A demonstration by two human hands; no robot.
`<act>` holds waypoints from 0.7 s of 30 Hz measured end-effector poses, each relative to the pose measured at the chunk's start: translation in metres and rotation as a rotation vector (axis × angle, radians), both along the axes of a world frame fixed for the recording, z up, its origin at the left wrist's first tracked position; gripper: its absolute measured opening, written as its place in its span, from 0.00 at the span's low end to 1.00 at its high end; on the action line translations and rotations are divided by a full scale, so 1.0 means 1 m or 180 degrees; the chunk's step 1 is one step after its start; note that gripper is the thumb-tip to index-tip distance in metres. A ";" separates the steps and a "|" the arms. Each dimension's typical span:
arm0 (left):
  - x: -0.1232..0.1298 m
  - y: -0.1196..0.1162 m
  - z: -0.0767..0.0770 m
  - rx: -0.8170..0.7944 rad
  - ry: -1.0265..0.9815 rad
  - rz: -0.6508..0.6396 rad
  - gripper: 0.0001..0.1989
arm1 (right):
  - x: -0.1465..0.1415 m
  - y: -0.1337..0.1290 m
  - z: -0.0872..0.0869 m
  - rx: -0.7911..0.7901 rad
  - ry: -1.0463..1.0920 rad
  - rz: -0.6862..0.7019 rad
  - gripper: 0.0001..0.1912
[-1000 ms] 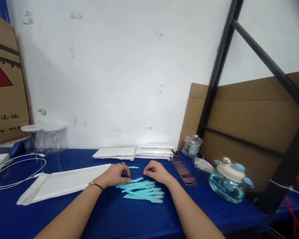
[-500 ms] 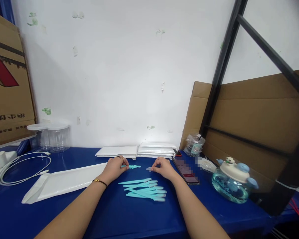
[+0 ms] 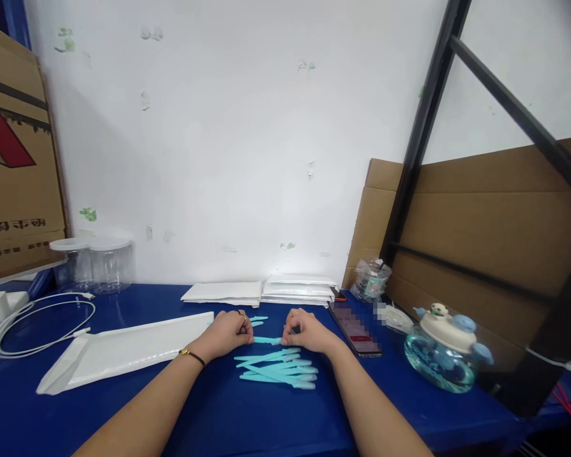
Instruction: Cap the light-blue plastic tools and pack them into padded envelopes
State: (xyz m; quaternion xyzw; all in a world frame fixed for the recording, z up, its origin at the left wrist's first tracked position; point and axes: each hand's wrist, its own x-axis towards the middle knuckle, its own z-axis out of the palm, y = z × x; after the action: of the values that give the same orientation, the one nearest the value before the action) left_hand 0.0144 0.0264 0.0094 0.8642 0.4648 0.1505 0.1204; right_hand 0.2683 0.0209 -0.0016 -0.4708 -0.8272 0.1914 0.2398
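A teal eyebrow razor lies level between my two hands. My left hand pinches its handle end, and the fingertips of my right hand are closed on its other end, where the clear blade cap is mostly hidden. A small translucent piece, seemingly a loose cap, shows within the curl of my right fingers. Just below my hands is a loose pile of teal eyebrow razors, with clear caps pointing right. Beyond my left fingers, two more teal razors are partly covered by that hand.
A long white padded envelope lies to the left, and stacked white packets rest against the wall. On the right are a phone and a glass teapot. A white cable and clear jars stand far left.
My left hand has let go of the uncapped razor, which lies behind it. Both hands have come nearer and closer together, and they now hold another razor from the pile.
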 end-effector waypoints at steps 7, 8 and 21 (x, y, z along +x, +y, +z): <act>-0.013 0.009 0.002 0.0206 -0.0272 0.0653 0.09 | 0.015 0.005 0.003 0.0300 0.0153 -0.0776 0.08; -0.013 0.008 0.002 0.0157 -0.0363 0.0611 0.11 | 0.017 0.004 0.003 0.0236 0.0179 -0.0749 0.09; 0.007 -0.012 -0.001 -0.0418 -0.0114 -0.0252 0.11 | 0.014 -0.004 0.002 -0.0293 -0.0238 0.0137 0.07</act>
State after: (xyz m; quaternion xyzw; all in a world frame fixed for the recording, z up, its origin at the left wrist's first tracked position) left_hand 0.0215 0.0146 0.0085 0.8693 0.4369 0.1302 0.1910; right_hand 0.2819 0.0166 0.0007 -0.4703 -0.8358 0.2165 0.1826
